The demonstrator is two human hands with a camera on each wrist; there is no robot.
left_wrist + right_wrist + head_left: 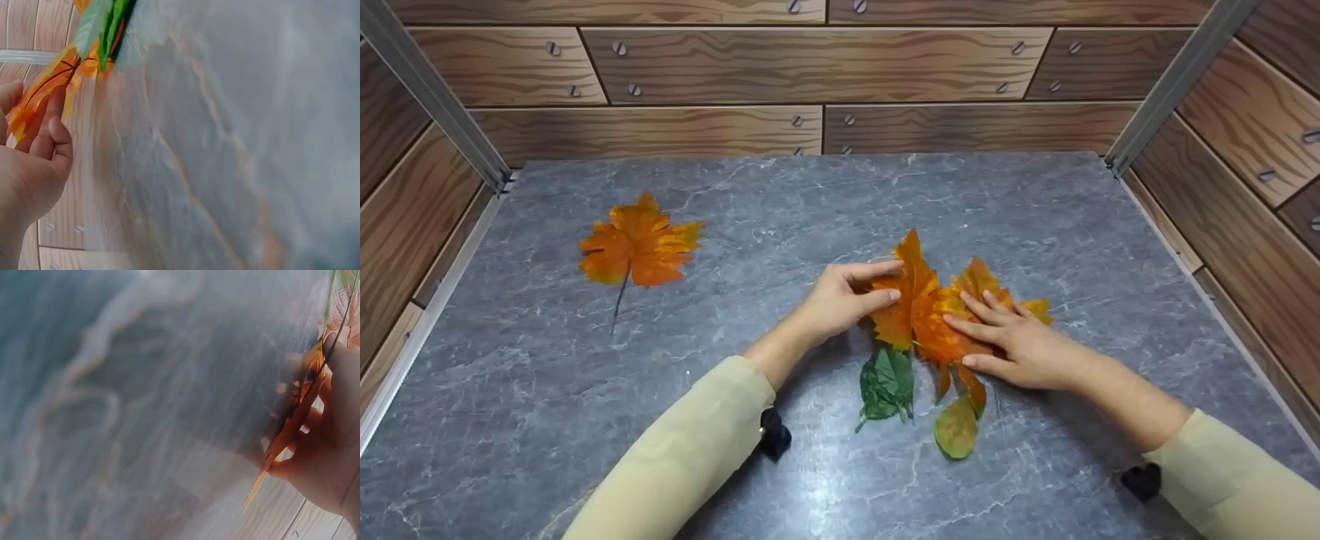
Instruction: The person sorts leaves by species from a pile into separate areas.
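An orange maple-shaped leaf (915,289) stands partly raised right of centre, and my left hand (836,300) pinches its left side between thumb and fingers. The left wrist view shows the same orange leaf (42,98) lying across that hand's fingers. My right hand (1031,349) rests with spread, straight fingers on the orange leaves (949,337) beside it. Seen edge-on in the right wrist view, an orange leaf (289,424) lies along that hand. Dark green leaves (887,382) and a yellow-green leaf (957,429) stick out below the orange ones.
A separate orange maple leaf (641,244) with a thin dark stem lies at the left of the grey marbled table (780,202). Wood-patterned walls (817,64) rise behind and at both sides, with metal posts (1177,82) at the corners.
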